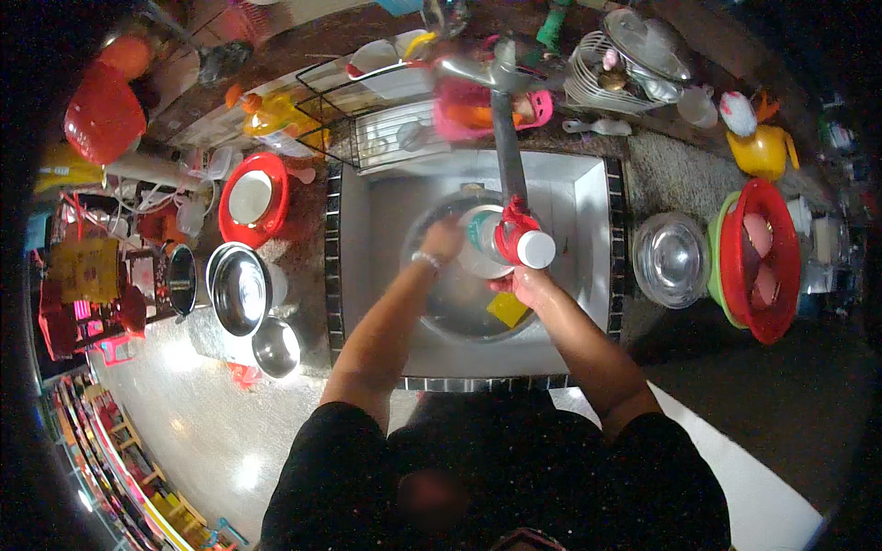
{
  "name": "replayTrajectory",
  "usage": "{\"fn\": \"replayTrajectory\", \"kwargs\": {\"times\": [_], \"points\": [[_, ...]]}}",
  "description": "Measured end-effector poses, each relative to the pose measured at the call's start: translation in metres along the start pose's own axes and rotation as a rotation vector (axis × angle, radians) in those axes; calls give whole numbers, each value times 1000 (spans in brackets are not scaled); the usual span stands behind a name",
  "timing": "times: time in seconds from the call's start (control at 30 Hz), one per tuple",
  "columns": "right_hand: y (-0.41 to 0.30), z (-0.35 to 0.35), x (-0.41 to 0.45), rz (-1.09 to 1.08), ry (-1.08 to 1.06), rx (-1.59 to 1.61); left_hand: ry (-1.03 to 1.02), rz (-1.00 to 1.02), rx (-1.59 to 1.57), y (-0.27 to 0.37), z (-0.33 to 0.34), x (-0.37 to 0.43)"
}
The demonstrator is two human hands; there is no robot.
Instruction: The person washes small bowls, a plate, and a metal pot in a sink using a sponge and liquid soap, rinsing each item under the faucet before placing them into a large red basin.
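A large round basin (441, 313) of cloudy water stands in the white sink (386, 344). Over it my right hand (527, 286) grips the rim of a pale bowl (482, 265), which the tap's end partly covers. My left hand (444, 237), blurred, is at the bowl's left side; its fingers are not clear. A yellow sponge (507, 310) lies in the basin just below my right hand. Above the bowl hangs the tap's long spout (508, 151), with a cut plastic bottle (488, 231) and a white cap (536, 249) tied on by red material (513, 220).
Left of the sink are a red plate with a white bowl (251, 196) and steel bowls (238, 289). At right stand clear glass bowls (670, 260) and a red basin (785, 262). Behind the sink are a wire rack (400, 131), a pink basket (462, 113) and a white basket (592, 76).
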State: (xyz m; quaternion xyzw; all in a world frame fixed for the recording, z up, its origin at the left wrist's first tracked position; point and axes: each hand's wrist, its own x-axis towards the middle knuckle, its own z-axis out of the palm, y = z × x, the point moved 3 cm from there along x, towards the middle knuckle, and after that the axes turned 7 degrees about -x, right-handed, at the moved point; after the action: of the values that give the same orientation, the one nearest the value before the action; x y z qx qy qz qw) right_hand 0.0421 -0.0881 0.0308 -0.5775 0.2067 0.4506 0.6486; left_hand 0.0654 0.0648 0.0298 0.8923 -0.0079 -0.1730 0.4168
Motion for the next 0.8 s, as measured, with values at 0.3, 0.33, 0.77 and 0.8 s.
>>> {"fn": "replayTrajectory", "kwargs": {"times": [0.3, 0.33, 0.77, 0.8], "points": [[40, 4, 54, 37, -210, 283, 372, -6, -1035, -33, 32, -23], [53, -10, 76, 142, -184, 234, 384, 103, -646, -17, 13, -25], [-40, 17, 6, -1064, 187, -1253, 318, 339, 38, -4, -22, -34], [-32, -1, 13, -1186, 222, -1286, 371, 311, -21, 4, -18, -29]]}}
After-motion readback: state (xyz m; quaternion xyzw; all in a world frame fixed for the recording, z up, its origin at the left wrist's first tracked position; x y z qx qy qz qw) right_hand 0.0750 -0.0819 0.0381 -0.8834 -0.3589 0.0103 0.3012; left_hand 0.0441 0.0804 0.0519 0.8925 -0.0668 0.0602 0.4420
